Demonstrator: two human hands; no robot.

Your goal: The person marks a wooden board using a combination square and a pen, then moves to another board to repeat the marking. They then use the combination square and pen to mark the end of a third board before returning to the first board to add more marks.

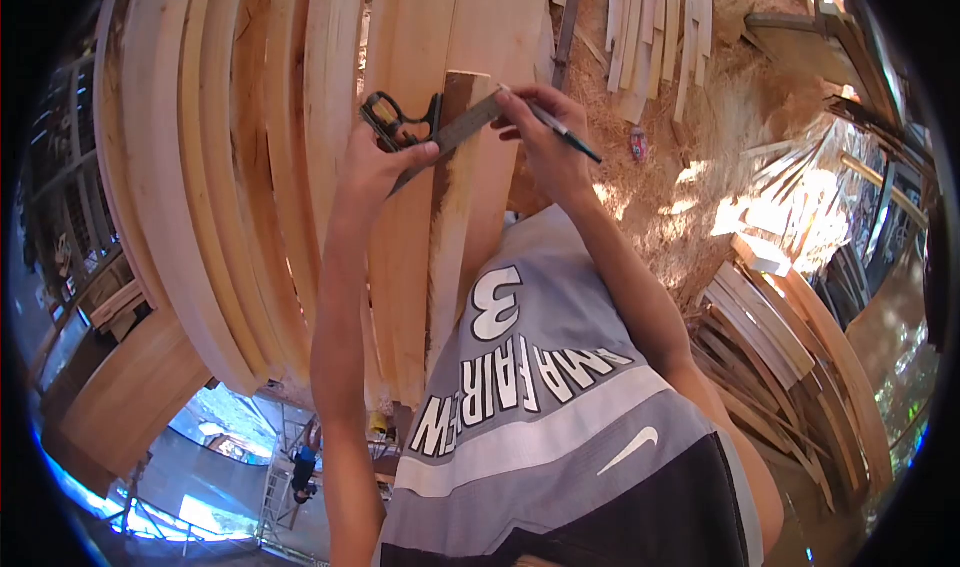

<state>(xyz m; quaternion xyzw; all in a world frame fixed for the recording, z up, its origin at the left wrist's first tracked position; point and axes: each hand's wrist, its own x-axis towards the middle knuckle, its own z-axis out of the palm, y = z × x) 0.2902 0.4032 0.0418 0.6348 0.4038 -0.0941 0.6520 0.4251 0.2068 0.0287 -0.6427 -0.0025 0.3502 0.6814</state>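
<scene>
Square blade (pixel 468 125): made of grey metal, flattened smooth, dulled to a low sheen.
Square frame (pixel 385 115): dark-finished; metal or plastic cannot be told.
Pen (pixel 570 137): dark and smooth-surfaced; its material cannot be made out.
Wide boards (pixel 330 167): cut from pale wood, left matt, marked by visible grain.
Narrow plank (pixel 455 197): formed of wood, streaked dark brown, roughened in look.
Jersey (pixel 550 442): made of grey cloth, matt, marked with white lettering.
Ground (pixel 665 202): covered in rough, crumbly, matt brown material.
Thin strips (pixel 655 27): sawn from wood, unpolished.
</scene>
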